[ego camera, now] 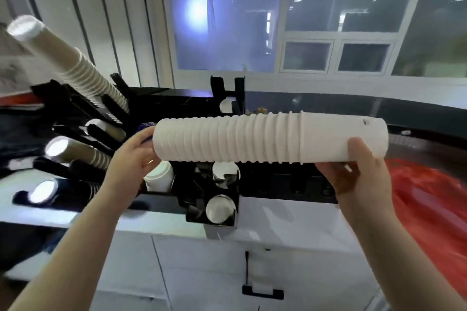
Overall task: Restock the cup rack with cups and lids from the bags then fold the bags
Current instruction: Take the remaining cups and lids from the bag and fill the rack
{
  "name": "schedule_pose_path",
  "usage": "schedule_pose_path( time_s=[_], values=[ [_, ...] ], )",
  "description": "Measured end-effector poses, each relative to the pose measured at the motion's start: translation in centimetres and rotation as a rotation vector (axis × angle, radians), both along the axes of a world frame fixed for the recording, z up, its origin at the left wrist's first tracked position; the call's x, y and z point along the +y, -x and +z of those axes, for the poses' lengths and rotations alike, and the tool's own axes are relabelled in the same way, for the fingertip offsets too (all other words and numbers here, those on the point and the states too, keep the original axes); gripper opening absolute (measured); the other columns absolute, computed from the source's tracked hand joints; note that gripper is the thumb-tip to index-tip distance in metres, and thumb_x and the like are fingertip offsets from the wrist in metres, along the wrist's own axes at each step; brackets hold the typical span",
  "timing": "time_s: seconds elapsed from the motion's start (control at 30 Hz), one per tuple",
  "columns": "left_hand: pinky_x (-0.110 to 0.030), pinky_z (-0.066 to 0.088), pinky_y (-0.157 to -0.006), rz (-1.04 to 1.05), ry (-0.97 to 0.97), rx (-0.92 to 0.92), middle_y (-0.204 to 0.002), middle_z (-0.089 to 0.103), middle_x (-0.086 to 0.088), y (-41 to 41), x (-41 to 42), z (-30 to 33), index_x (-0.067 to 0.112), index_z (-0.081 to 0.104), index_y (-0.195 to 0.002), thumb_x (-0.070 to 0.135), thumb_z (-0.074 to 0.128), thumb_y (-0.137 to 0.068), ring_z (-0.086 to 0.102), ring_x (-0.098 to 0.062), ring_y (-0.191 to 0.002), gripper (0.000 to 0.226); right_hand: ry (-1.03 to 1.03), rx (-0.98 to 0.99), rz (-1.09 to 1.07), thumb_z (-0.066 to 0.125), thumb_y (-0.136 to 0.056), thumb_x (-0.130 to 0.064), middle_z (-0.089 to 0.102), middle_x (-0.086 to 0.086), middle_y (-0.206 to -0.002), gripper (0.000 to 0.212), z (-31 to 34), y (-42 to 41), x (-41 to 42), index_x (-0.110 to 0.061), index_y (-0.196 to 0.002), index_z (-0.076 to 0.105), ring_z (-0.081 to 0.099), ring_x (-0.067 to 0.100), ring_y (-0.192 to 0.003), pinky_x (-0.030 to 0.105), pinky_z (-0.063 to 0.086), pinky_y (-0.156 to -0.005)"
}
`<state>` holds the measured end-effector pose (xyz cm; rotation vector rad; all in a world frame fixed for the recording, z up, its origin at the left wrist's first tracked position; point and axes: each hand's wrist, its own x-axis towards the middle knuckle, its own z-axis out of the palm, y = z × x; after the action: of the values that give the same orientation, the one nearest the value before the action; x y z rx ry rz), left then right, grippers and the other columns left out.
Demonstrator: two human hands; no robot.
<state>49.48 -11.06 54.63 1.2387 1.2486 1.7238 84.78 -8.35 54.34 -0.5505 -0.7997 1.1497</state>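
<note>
1. Black cup rack (75,108), partly stocked, sits left on the counter.
2. You hold a white paper cup stack (265,137) horizontally above it: restocking step.
3. Red bag (429,189), probably plastic, lies right.
4. Left hand (131,156) cups the open end; right hand (353,171) grips the base end. Next, aim at a free slot.

Blurred cup rack (83,118), perhaps motion-smeared; red bag (429,199) cut off rightward.
</note>
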Motion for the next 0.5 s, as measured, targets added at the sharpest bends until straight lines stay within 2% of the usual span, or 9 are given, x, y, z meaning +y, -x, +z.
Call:
schedule_pose_path(
  time_s=[0.1, 0.17, 0.3, 0.37, 0.47, 0.5],
  values=[
    [-0.032, 0.049, -0.091, -0.004, 0.034, 0.042, -0.109, 0.071, 0.001, 2.7, 0.4, -0.4, 0.027, 0.061, -0.117, -0.01, 0.035, -0.086, 0.065, -0.014, -0.104, 0.055, -0.072, -0.053, -0.023, 0.071, -0.072, -0.03, 0.07, 0.002, -0.112, 0.047, 1.8, 3.3, 0.4, -0.021, -0.117, 0.06, 0.067, 0.025, -0.105, 0.037, 0.057, -0.076],
    [-0.032, 0.047, -0.092, 0.012, 0.058, 0.036, -0.111, 0.069, -0.002, 4.4, 1.3, -0.6, 0.025, 0.059, -0.123, -0.009, 0.036, -0.088, 0.064, -0.016, -0.105, 0.054, -0.09, -0.073, -0.027, 0.074, -0.069, -0.028, 0.066, 0.003, -0.119, 0.055, 3.1, 5.2, 1.2, -0.02, -0.121, 0.056, 0.065, 0.026, -0.109, 0.04, 0.057, -0.079],
    [-0.034, 0.044, -0.093, 0.056, 0.097, 0.014, -0.108, 0.066, -0.004, 7.4, 3.8, -0.5, 0.026, 0.059, -0.123, -0.002, 0.038, -0.089, 0.059, -0.018, -0.107, 0.049, -0.145, -0.127, 0.01, 0.074, -0.075, -0.019, 0.064, 0.003, -0.122, 0.053, 4.9, 8.9, 3.2, -0.021, -0.124, 0.053, 0.063, 0.025, -0.113, 0.042, 0.056, -0.082],
    [-0.031, 0.045, -0.09, 0.046, 0.107, 0.005, -0.105, 0.068, 0.001, 8.5, 5.4, 0.0, 0.03, 0.062, -0.118, 0.003, 0.042, -0.085, 0.059, -0.016, -0.105, 0.047, -0.185, -0.148, -0.009, 0.078, -0.075, -0.017, 0.065, -0.001, -0.116, 0.052, 5.5, 10.3, 4.2, -0.024, -0.12, 0.053, 0.064, 0.023, -0.11, 0.04, 0.057, -0.081],
    [-0.03, 0.045, -0.089, 0.019, 0.111, -0.046, -0.096, 0.072, 0.008, 9.4, 8.0, 1.2, 0.038, 0.07, -0.1, 0.012, 0.047, -0.071, 0.062, -0.013, -0.1, 0.045, -0.271, -0.18, -0.043, 0.079, -0.074, -0.016, 0.067, -0.008, -0.105, 0.048, 7.2, 11.7, 5.9, -0.026, -0.114, 0.055, 0.065, 0.02, -0.106, 0.037, 0.058, -0.077],
    [-0.03, 0.045, -0.089, 0.012, 0.106, -0.058, -0.094, 0.073, 0.008, 9.7, 9.1, 1.6, 0.037, 0.07, -0.1, 0.01, 0.045, -0.075, 0.063, -0.013, -0.098, 0.045, -0.306, -0.198, -0.053, 0.077, -0.074, -0.016, 0.068, -0.01, -0.101, 0.046, 7.9, 12.0, 6.5, -0.027, -0.112, 0.055, 0.066, 0.018, -0.103, 0.037, 0.058, -0.076]
  ],
)
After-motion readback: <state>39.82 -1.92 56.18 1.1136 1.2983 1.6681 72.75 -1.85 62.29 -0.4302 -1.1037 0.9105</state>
